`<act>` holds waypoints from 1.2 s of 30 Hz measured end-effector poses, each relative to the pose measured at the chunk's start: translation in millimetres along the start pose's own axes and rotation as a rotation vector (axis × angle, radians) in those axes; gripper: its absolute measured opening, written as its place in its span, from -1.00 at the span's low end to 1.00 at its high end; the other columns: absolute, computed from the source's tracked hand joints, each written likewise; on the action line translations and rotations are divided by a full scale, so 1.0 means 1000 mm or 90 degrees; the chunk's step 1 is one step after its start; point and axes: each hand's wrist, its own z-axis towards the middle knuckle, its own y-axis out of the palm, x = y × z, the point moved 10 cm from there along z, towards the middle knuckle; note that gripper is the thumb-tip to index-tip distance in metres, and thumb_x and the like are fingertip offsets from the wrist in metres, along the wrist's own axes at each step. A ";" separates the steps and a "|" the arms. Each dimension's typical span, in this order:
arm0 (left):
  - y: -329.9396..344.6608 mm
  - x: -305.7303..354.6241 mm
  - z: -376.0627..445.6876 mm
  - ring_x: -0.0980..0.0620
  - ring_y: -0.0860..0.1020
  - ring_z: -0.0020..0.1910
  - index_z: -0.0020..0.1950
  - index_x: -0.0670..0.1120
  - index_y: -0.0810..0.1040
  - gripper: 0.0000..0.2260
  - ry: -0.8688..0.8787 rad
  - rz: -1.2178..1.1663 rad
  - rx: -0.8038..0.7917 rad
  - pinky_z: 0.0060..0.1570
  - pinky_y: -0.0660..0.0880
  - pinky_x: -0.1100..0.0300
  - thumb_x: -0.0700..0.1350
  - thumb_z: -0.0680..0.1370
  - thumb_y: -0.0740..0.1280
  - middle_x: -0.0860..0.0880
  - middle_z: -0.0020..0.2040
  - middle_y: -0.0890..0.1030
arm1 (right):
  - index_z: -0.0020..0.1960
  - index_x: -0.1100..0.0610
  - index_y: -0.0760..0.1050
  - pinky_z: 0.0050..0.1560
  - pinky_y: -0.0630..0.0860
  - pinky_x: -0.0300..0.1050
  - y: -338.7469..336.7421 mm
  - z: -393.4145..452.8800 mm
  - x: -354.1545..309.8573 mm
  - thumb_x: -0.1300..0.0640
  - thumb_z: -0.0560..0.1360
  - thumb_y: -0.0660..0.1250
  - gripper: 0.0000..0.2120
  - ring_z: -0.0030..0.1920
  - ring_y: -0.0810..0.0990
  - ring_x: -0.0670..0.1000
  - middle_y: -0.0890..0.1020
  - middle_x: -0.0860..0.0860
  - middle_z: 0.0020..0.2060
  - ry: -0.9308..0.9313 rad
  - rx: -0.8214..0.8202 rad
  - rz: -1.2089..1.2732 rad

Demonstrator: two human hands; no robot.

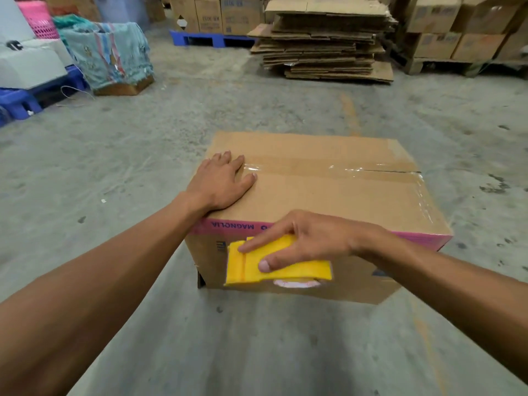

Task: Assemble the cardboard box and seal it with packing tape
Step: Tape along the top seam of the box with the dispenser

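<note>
A brown cardboard box (328, 195) with a pink printed band stands on the concrete floor, its top flaps closed. Clear packing tape (343, 168) runs along the centre seam and down the right side. My left hand (220, 181) lies flat, fingers spread, on the top's left end over the tape. My right hand (308, 241) grips a yellow tape dispenser (274, 264) in front of the box's near side, level with its upper half. A roll of tape shows under the dispenser.
A tall stack of flattened cardboard (325, 41) lies at the back centre. Stacked boxes on pallets (457, 32) stand at the back right. A cloth-covered box (111, 55) and blue pallets (20, 101) with white items are at the left.
</note>
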 end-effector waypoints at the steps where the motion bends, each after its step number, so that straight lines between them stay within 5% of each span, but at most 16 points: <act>1: 0.001 -0.001 0.000 -0.19 0.21 0.50 0.54 -0.04 0.23 -0.27 0.002 -0.002 -0.008 0.46 0.15 -0.09 0.34 0.48 -0.04 -0.20 0.53 0.24 | 0.26 -0.14 0.59 -0.15 0.56 -0.31 -0.027 -0.004 -0.019 0.05 0.47 0.46 -0.64 -0.20 0.59 -0.25 0.72 -0.18 -0.10 -0.034 0.046 0.051; 5: -0.007 0.003 -0.004 -0.18 0.39 0.36 0.38 -0.02 0.41 -0.37 0.023 -0.051 0.035 0.30 0.33 -0.09 0.32 0.47 0.04 -0.16 0.36 0.45 | 0.25 -0.10 0.59 -0.60 0.51 -0.20 -0.121 -0.010 -0.042 0.03 0.48 0.38 -0.66 -0.56 0.50 -0.05 0.58 0.05 -0.41 -0.091 0.198 0.196; 11: -0.007 0.003 -0.001 -0.10 0.24 0.48 0.48 0.03 0.32 -0.19 -0.004 -0.039 0.014 0.41 0.19 0.00 0.41 0.36 -0.14 -0.15 0.47 0.34 | 0.25 -0.10 0.61 -0.60 0.50 -0.20 -0.187 0.015 0.003 0.02 0.53 0.38 -0.71 -0.52 0.47 0.06 0.62 0.05 -0.36 -0.009 0.296 0.170; 17: -0.005 0.005 0.006 -0.12 0.26 0.48 0.43 0.03 0.42 -0.53 0.010 -0.150 -0.008 0.45 0.15 0.04 0.16 0.56 0.21 -0.10 0.49 0.34 | 0.19 -0.08 0.65 -0.64 0.47 -0.22 -0.188 0.025 0.028 0.03 0.51 0.40 -0.74 -0.62 0.45 0.00 0.59 0.11 -0.39 0.014 0.293 0.183; 19: -0.020 0.007 0.008 -0.05 0.45 0.35 0.33 -0.03 0.53 -0.60 0.005 -0.278 0.060 0.34 0.32 0.14 0.09 0.56 0.23 -0.07 0.34 0.52 | 0.20 -0.07 0.64 -0.65 0.45 -0.23 -0.187 0.024 0.032 0.01 0.47 0.41 -0.70 -0.63 0.43 0.00 0.58 0.16 -0.37 0.004 0.296 0.204; 21: -0.029 0.008 0.011 0.04 0.62 -0.02 0.15 -0.05 0.64 -0.72 -0.063 -0.485 0.081 0.04 0.47 0.17 0.05 0.58 0.25 -0.02 0.07 0.66 | 0.21 -0.08 0.64 -0.66 0.44 -0.23 -0.187 0.019 0.036 -0.04 0.42 0.42 -0.65 -0.63 0.43 0.00 0.56 0.19 -0.37 -0.013 0.305 0.231; 23: -0.019 0.022 0.017 0.03 0.59 -0.31 0.05 -0.10 0.62 -0.70 -0.150 -0.729 -0.020 -0.31 0.42 0.18 0.07 0.61 0.22 -0.08 -0.07 0.69 | 0.20 -0.11 0.64 -0.65 0.43 -0.23 -0.187 0.012 0.043 -0.09 0.38 0.43 -0.62 -0.62 0.43 0.00 0.55 0.21 -0.36 -0.028 0.321 0.263; 25: -0.006 0.042 0.016 0.04 0.59 -0.40 0.12 -0.15 0.57 -0.62 -0.221 -0.854 -0.150 -0.51 0.28 0.25 0.13 0.62 0.17 -0.12 -0.05 0.70 | 0.19 -0.14 0.64 -0.64 0.43 -0.23 -0.187 0.007 0.048 -0.10 0.36 0.43 -0.61 -0.62 0.44 0.00 0.54 0.21 -0.39 -0.042 0.327 0.294; 29: 0.003 0.068 0.012 0.14 0.50 -0.53 0.09 -0.13 0.57 -0.70 -0.276 -0.967 -0.261 -0.60 0.16 0.34 0.07 0.61 0.21 -0.08 -0.12 0.68 | 0.16 -0.16 0.64 -0.65 0.41 -0.24 -0.187 0.005 0.053 -0.08 0.35 0.42 -0.62 -0.66 0.42 -0.02 0.48 0.12 -0.56 -0.047 0.329 0.328; 33: 0.005 0.071 0.016 0.20 0.43 -0.57 -0.07 -0.06 0.58 -0.90 -0.314 -1.018 -0.247 -0.64 0.11 0.38 -0.12 0.58 0.29 0.03 -0.31 0.63 | 0.24 -0.13 0.61 -0.64 0.43 -0.22 -0.187 0.004 0.058 -0.19 0.25 0.53 -0.43 -0.62 0.46 0.00 0.52 0.18 -0.44 -0.060 0.327 0.351; 36: 0.006 0.072 0.016 0.21 0.43 -0.55 -0.11 -0.05 0.55 -0.91 -0.323 -1.055 -0.267 -0.62 0.13 0.39 -0.13 0.58 0.30 0.06 -0.33 0.59 | 0.22 -0.13 0.61 -0.65 0.43 -0.23 -0.190 0.000 0.063 -0.10 0.35 0.46 -0.57 -0.63 0.46 0.00 0.56 0.10 -0.49 -0.055 0.344 0.373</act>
